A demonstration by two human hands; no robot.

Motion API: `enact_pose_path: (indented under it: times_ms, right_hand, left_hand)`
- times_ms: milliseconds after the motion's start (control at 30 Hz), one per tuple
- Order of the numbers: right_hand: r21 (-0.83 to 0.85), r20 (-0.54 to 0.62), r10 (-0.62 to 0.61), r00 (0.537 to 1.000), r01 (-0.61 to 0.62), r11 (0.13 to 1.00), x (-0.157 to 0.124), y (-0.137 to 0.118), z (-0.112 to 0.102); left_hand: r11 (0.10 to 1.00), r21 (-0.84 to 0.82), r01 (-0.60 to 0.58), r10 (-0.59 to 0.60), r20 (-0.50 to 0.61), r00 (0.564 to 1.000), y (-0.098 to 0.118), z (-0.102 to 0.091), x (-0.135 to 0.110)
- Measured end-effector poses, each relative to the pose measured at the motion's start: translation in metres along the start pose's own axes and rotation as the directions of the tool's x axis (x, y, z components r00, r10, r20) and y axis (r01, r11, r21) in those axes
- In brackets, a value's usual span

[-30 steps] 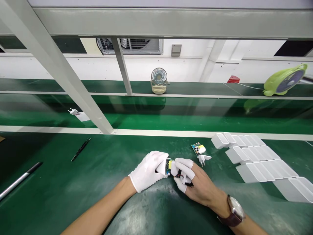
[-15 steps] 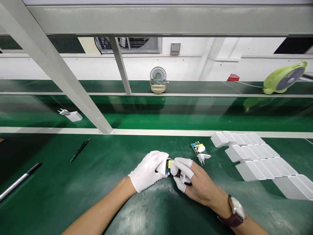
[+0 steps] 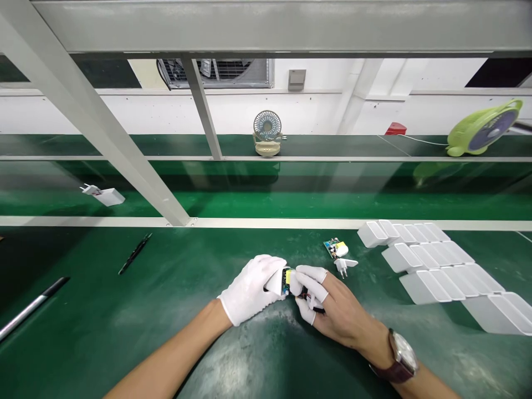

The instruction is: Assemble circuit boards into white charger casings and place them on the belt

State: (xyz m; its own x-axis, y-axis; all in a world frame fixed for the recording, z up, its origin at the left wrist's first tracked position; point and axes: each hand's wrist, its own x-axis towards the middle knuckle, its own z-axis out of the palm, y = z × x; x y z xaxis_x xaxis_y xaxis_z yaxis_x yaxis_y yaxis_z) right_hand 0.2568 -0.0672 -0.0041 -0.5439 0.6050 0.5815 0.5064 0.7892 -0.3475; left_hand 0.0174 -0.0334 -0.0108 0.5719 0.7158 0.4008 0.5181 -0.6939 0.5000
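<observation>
Both grips unchanged: your left hand (image 3: 254, 289) clasps the white casing (image 3: 275, 282), right hand (image 3: 334, 305) the protruding circuit board (image 3: 285, 281); the plug adapter (image 3: 109, 197) beyond slid left.

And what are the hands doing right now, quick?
Left hand: closed, holding a white case.
Right hand: closed, holding a circuit board at the case's opening.

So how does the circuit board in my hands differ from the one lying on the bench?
The held board appears partly inside the white case in your left hand, while the bench board lies uncased. Your right hand is at the held board's exposed end; no hand touches the bench board. Both boards carry a yellow part.
</observation>
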Motion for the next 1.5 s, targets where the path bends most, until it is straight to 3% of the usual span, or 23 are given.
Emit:
enact_pose_path:
  times_ms: [333,1067,1233,1367,1433,1500]
  right_hand:
    - [0.009,-0.011,0.001,1.0,-0.001,1.0,0.0,-0.001,0.001]
    - [0.031,0.013,0.031,0.999,-0.031,0.999,-0.003,0.004,0.01]
    - [0.139,0.002,0.133,0.991,-0.132,0.981,-0.003,0.001,0.016]
    - [0.281,0.041,0.271,0.962,-0.272,0.921,-0.006,0.002,0.013]
    - [0.366,0.04,0.312,0.949,-0.304,0.879,-0.007,0.006,0.012]
    - [0.397,0.0,0.344,0.939,-0.316,0.862,-0.009,0.011,0.014]
  left_hand:
    - [0.999,-0.021,0.026,-0.025,0.033,0.999,0.006,-0.005,0.007]
    - [0.997,-0.062,0.048,-0.045,0.058,0.997,0.005,0.002,0.002]
    - [0.999,0.003,0.054,-0.054,0.064,0.997,0.009,0.004,0.003]
    - [0.996,0.086,0.004,-0.004,-0.01,1.0,0.011,0.003,0.004]
    - [0.999,0.019,0.05,-0.049,-0.043,0.998,0.011,0.001,0.003]
    - [0.98,-0.118,0.162,-0.166,-0.029,0.986,0.011,-0.002,0.002]
